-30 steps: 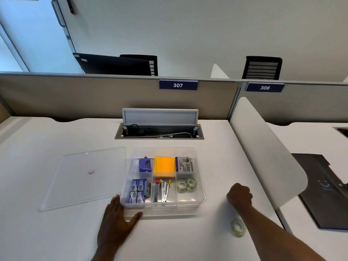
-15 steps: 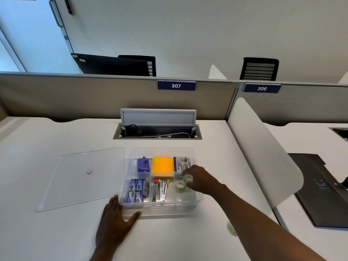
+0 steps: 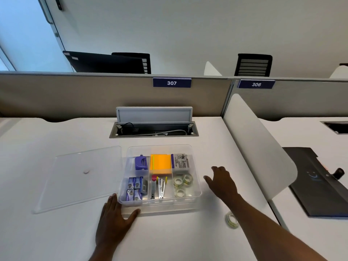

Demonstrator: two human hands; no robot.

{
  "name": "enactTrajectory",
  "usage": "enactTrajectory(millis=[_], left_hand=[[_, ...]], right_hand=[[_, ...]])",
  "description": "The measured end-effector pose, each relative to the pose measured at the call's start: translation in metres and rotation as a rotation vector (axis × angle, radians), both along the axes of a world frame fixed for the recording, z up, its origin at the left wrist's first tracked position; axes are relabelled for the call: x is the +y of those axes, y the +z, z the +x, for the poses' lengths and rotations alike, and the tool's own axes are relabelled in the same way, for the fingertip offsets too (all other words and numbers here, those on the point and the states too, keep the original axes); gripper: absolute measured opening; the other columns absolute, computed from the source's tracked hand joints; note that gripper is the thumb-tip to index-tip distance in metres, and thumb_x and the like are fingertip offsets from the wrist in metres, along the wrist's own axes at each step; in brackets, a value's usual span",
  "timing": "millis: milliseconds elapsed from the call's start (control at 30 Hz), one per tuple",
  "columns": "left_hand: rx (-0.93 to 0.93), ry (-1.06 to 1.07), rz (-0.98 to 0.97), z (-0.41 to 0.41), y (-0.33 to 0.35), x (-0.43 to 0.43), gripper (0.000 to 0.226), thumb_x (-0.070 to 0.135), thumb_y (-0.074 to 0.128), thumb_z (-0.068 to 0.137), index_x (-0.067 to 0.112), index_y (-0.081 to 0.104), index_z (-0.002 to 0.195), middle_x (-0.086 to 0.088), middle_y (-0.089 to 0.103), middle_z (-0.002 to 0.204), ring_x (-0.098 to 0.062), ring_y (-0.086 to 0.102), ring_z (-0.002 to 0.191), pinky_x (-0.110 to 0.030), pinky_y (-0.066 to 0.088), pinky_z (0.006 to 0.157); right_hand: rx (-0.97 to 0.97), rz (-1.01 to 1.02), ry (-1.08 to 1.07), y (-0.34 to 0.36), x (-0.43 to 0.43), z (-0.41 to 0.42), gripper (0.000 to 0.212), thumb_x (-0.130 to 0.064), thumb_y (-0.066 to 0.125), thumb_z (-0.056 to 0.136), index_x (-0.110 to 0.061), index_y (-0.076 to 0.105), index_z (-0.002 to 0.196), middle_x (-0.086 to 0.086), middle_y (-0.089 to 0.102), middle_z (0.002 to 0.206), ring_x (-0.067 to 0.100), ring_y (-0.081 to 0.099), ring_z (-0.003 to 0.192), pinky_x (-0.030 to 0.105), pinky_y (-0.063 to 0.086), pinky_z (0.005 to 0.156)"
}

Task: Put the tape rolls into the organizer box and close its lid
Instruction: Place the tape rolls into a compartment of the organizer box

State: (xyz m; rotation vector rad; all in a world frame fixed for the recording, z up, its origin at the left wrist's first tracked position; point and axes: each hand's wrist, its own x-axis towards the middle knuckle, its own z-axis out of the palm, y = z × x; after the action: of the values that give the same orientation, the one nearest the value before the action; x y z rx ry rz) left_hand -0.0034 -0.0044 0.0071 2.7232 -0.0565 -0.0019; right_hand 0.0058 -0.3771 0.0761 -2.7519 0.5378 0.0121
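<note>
Three tape rolls (image 3: 182,184) in organizer box (image 3: 195,185); one tape roll (image 3: 232,220) outside, right-front. Left hand (image 3: 115,220) flat at front-left corner; right hand (image 3: 223,182) open, empty, beside right wall.

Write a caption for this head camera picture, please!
Three tape rolls sit in the organizer box; a fourth tape roll waits beside the open right hand.
</note>
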Motion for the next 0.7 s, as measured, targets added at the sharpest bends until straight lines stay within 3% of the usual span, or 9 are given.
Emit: enactTrajectory(millis=[167,333,433,533,633,700], left_hand=[[0.014,-0.008,0.010,0.001,-0.002,0.001,0.097,0.080,0.037,0.069,0.013,0.038,0.139,-0.014,0.044,0.145,-0.029,0.037,0.136,-0.044,0.031,0.115],[0.025,-0.030,0.001,0.001,-0.002,0.003,0.100,0.083,0.029,0.068,0.013,0.039,0.138,-0.015,0.044,0.145,-0.030,0.036,0.137,-0.044,0.030,0.115],[0.035,-0.037,0.010,0.001,-0.002,0.003,0.108,0.087,0.018,0.066,0.010,0.039,0.139,-0.016,0.042,0.146,-0.029,0.033,0.139,-0.043,0.027,0.117],[0.044,-0.033,0.007,-0.001,-0.001,0.002,0.104,0.084,0.022,0.068,0.011,0.037,0.140,-0.016,0.038,0.149,-0.029,0.031,0.141,-0.043,0.025,0.118],[0.052,-0.046,0.007,-0.001,0.001,0.003,0.112,0.089,0.009,0.065,0.011,0.037,0.141,-0.016,0.037,0.150,-0.028,0.029,0.142,-0.041,0.022,0.119],[0.053,-0.050,0.003,-0.001,0.001,0.004,0.114,0.089,0.005,0.065,0.010,0.038,0.140,-0.017,0.036,0.150,-0.029,0.029,0.142,-0.042,0.023,0.119]], right_hand=[[0.241,-0.103,-0.127,-0.020,-0.029,-0.049,0.072,-0.072,0.050,0.077,-0.017,0.047,0.124,0.008,0.050,0.121,0.030,0.052,0.112,0.039,0.048,0.086],[0.331,-0.060,-0.253,-0.024,-0.028,-0.068,0.091,-0.080,0.060,0.061,-0.012,0.044,0.119,0.010,0.052,0.120,0.031,0.055,0.113,0.039,0.045,0.094],[0.515,0.055,-0.214,-0.014,-0.020,-0.070,0.085,-0.062,0.072,0.064,-0.011,0.038,0.123,0.012,0.045,0.126,0.031,0.055,0.115,0.040,0.049,0.091],[0.556,0.037,-0.125,-0.006,-0.010,-0.069,0.055,-0.027,0.071,0.069,-0.010,0.046,0.115,0.014,0.047,0.124,0.032,0.060,0.107,0.037,0.056,0.083],[0.421,0.022,-0.068,-0.001,-0.002,-0.059,0.025,-0.011,0.059,0.075,-0.011,0.055,0.100,0.017,0.058,0.117,0.032,0.061,0.105,0.031,0.053,0.083],[0.222,0.086,-0.092,0.004,0.006,-0.048,0.022,-0.006,0.053,0.078,-0.010,0.058,0.100,0.017,0.064,0.106,0.030,0.064,0.099,0.028,0.050,0.079]])
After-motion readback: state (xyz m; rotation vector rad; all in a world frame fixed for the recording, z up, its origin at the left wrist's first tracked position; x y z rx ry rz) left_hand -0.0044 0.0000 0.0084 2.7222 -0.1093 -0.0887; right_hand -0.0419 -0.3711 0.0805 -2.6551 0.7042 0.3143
